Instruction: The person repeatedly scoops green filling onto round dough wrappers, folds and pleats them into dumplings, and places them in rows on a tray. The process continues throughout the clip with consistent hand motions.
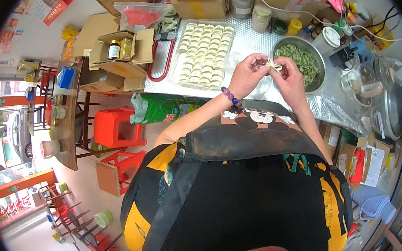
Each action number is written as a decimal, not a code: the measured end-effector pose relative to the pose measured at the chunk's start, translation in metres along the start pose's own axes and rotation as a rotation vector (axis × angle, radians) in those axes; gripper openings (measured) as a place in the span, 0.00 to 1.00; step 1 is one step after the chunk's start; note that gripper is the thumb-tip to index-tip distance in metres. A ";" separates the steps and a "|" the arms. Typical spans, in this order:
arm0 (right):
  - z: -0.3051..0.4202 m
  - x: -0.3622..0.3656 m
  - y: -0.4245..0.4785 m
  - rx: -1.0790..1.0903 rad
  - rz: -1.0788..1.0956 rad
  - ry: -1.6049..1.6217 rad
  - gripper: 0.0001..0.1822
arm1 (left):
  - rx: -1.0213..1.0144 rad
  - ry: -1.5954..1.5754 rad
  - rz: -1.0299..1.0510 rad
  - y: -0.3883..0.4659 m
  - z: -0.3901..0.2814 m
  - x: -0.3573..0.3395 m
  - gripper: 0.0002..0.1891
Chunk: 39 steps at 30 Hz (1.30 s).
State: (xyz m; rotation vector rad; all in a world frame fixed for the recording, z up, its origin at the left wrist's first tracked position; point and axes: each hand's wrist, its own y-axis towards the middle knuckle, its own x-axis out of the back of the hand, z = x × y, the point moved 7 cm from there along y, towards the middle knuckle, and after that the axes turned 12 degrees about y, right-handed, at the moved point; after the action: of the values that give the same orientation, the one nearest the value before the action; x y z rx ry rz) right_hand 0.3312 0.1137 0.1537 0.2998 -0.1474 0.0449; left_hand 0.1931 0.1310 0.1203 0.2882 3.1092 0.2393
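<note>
My left hand and my right hand meet over the metallic table covering, fingertips pinching a small pale folded dumpling between them. A bead bracelet circles my left wrist. Just behind and beside my right hand sits a steel bowl holding green chopped filling. To the left of my left hand lies a clear tray with rows of folded dumplings. The undersides of my fingers are partly hidden.
Jars, a white-lidded cup and a cable line the back. Cardboard boxes and a red-handled metal frame stand left of the tray. Glass jugs crowd the right. Red stools are on the floor at left.
</note>
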 end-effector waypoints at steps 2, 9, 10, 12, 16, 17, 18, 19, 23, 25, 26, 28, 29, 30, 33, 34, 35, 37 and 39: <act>-0.003 0.000 -0.004 -0.076 -0.047 0.070 0.12 | 0.053 -0.033 0.002 -0.001 0.013 0.001 0.11; 0.009 0.008 -0.005 0.040 -0.145 0.027 0.13 | 0.065 -0.144 -0.004 -0.005 0.008 -0.003 0.09; 0.012 0.008 -0.005 0.083 -0.149 -0.001 0.13 | 0.060 -0.139 -0.003 -0.005 0.008 -0.003 0.09; 0.016 0.008 -0.006 0.134 -0.156 -0.035 0.11 | 0.054 -0.092 -0.017 -0.006 0.009 -0.002 0.08; 0.021 0.006 -0.009 0.181 -0.158 -0.083 0.09 | 0.005 0.032 -0.044 -0.006 0.005 0.000 0.06; 0.022 0.005 -0.009 0.195 -0.155 -0.100 0.08 | -0.019 0.044 -0.049 -0.006 0.005 0.001 0.05; 0.023 0.004 -0.009 0.223 -0.144 -0.127 0.07 | -0.044 0.054 -0.053 -0.005 0.004 0.001 0.05; 0.024 0.003 -0.009 0.251 -0.133 -0.153 0.07 | -0.068 0.065 -0.058 -0.004 0.004 0.001 0.05; 0.028 -0.001 -0.010 0.259 -0.106 -0.173 0.06 | -0.070 0.100 -0.029 -0.006 0.004 0.001 0.06; 0.029 -0.001 -0.008 0.310 -0.099 -0.232 0.05 | -0.045 0.130 -0.014 -0.003 0.000 0.001 0.06; 0.028 -0.001 -0.009 0.337 -0.094 -0.261 0.05 | -0.006 0.155 0.003 -0.007 0.000 0.000 0.07; 0.025 -0.001 -0.009 0.292 -0.090 -0.244 0.06 | -0.012 0.225 0.029 -0.007 0.001 0.001 0.09; 0.027 -0.002 -0.009 0.278 -0.095 -0.236 0.06 | -0.024 0.217 0.005 -0.007 0.001 0.001 0.10; 0.026 -0.003 -0.009 0.242 -0.093 -0.210 0.07 | -0.022 0.187 0.000 -0.006 0.003 0.003 0.11; 0.032 0.000 -0.008 0.223 -0.129 -0.153 0.09 | -0.019 0.164 -0.024 -0.004 0.003 0.003 0.11; 0.030 0.000 -0.007 0.235 -0.142 -0.136 0.10 | -0.045 0.110 -0.047 -0.003 0.007 0.003 0.11; 0.026 0.001 -0.007 0.218 -0.155 -0.110 0.09 | -0.043 0.046 -0.058 -0.003 0.013 0.003 0.10; 0.022 0.002 -0.006 0.195 -0.171 -0.071 0.07 | -0.100 0.043 -0.089 -0.004 0.006 0.004 0.10; 0.022 0.000 -0.006 0.208 -0.162 -0.072 0.06 | -0.130 0.181 -0.082 -0.005 -0.003 0.006 0.09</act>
State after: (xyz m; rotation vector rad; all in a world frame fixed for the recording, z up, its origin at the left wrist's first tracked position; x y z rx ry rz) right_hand 0.3285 0.1017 0.1730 0.5208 -0.1897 -0.1121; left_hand 0.1857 0.1269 0.1229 0.1431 3.2533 0.4893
